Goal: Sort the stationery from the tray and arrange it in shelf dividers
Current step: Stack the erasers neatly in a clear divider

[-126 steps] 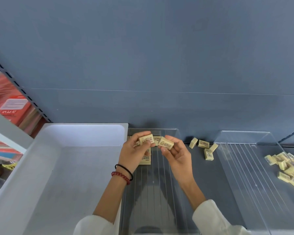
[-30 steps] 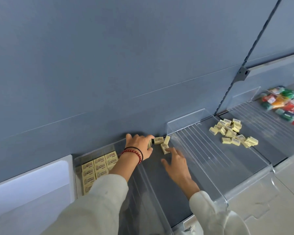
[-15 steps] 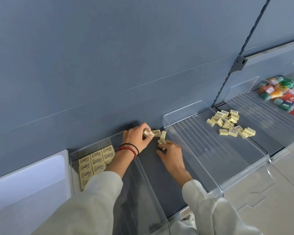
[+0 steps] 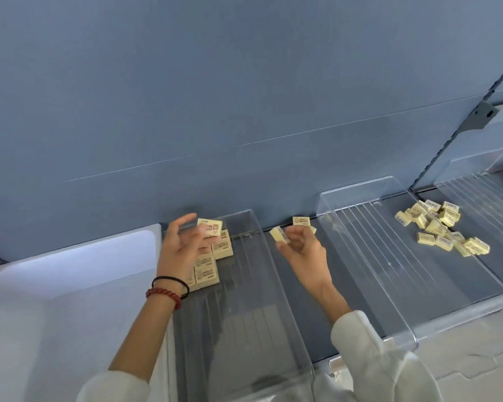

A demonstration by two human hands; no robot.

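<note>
— So, where is the left hand (image 4: 183, 250)?
— Above the back end of the left clear acrylic divider tray (image 4: 253, 300), with the forefinger straight and the other fingers loosely spread. A small pale yellow printed eraser block (image 4: 210, 226) sits right at its fingertips. The fingers there are blurred, so I cannot tell whether they grip it or only touch it.
— And under that hand?
— There lie rows of flat yellow erasers (image 4: 215, 253), labels up, packed into the tray's back left corner. The wrist, which wears a black hair band (image 4: 172, 281) and a red bead bracelet (image 4: 163, 295), covers part of them.
— The right hand (image 4: 302, 250)?
— It hovers over the bare dark grey shelf strip (image 4: 299, 314) between the two clear trays. Its fingers are curled in, and thumb and forefinger pinch one tilted yellow eraser (image 4: 280, 235) clear of the surface. Just behind it, two loose erasers (image 4: 301, 221) lie on the strip by the blue-grey back panel (image 4: 244, 97).
— What else is about?
— A white plastic tray (image 4: 70, 300) stands against the left divider's outer side. The right clear acrylic divider tray (image 4: 389, 271) stands just right of the strip. A loose heap of yellow erasers (image 4: 439, 227) lies toward its right side, near the back. I cannot tell whether the heap is on its ribbed floor or just past it.
</note>
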